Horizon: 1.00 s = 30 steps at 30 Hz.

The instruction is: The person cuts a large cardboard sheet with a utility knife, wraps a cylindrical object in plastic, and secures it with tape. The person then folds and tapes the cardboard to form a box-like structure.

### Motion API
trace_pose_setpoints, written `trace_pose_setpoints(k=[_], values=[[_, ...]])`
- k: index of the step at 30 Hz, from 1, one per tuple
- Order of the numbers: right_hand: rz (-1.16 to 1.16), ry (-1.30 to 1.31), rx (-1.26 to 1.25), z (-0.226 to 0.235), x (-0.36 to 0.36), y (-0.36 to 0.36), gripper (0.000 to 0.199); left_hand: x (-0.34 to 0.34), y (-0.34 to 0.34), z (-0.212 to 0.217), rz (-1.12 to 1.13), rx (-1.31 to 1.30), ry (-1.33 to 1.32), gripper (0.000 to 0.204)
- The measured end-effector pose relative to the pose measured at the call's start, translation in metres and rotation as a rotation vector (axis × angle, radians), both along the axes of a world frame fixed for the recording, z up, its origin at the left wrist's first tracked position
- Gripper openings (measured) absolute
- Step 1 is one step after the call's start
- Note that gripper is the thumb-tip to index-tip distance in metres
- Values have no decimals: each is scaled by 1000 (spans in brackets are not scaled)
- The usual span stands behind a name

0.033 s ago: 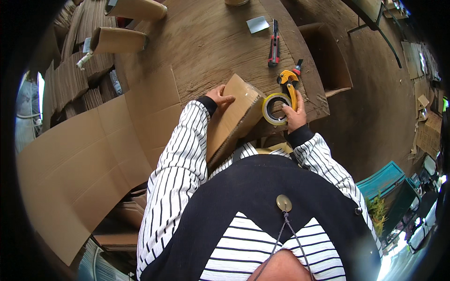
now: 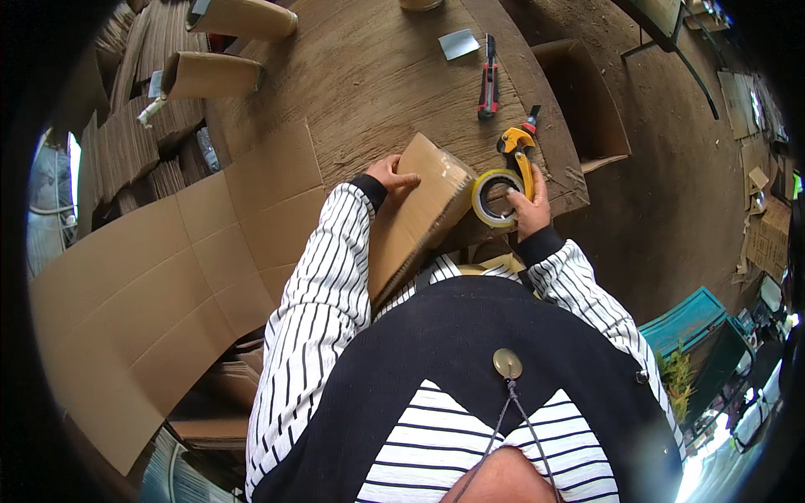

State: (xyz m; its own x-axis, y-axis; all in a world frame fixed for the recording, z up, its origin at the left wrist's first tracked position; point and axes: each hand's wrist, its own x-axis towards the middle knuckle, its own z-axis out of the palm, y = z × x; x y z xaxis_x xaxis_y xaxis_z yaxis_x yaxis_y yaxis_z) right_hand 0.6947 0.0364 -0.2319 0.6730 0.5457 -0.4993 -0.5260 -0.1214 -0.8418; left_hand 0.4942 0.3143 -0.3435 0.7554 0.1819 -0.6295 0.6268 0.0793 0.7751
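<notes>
A narrow cardboard box [image 2: 423,194] leans toward me at the table's near edge. My left hand [image 2: 392,178] grips its left side, with the thumb lying on the near face. Shiny clear tape shows along the box's right edge. My right hand [image 2: 533,208] is closed around a yellow tape dispenser [image 2: 517,144], just right of the box. The dispenser carries a roll of clear yellowish tape [image 2: 484,199], whose rim is beside or against the box's edge; I cannot tell if they touch. My right fingertips are partly hidden behind the dispenser.
On the wooden table [image 2: 377,92] lie a red-and-black utility knife [image 2: 488,88] and a small white paper [image 2: 459,44]. A large flattened cardboard sheet [image 2: 159,268] spreads on the left, near stacked cardboard [image 2: 117,151]. An open carton [image 2: 587,101] stands beyond the table's right edge.
My right hand and the tape dispenser have shifted very slightly right. The tape on the box's right edge glints more. My left hand stays on the box.
</notes>
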Motion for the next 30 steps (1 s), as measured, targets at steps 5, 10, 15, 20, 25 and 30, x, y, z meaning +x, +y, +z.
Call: trace_pose_setpoints(k=[5,10,15,20,25,30], values=[[-11,-25,-16,9,-4,-29,74,31,-44,149,-63,838,256,90],[107,-367,-155,-7,-9,-28,80,31,-75,188,-42,1199,104,72],[228,-703,-316,6,33,-72,79,18,-133,150,-100,1178,-46,65],[373,-914,4,35,49,-88,85,46,-125,178,141,815,-95,34],[524,-1069,223,59,57,-74,85,99,-127,199,605,-552,32,24],[702,-1067,158,61,69,-74,82,91,-146,169,663,-420,-72,11]])
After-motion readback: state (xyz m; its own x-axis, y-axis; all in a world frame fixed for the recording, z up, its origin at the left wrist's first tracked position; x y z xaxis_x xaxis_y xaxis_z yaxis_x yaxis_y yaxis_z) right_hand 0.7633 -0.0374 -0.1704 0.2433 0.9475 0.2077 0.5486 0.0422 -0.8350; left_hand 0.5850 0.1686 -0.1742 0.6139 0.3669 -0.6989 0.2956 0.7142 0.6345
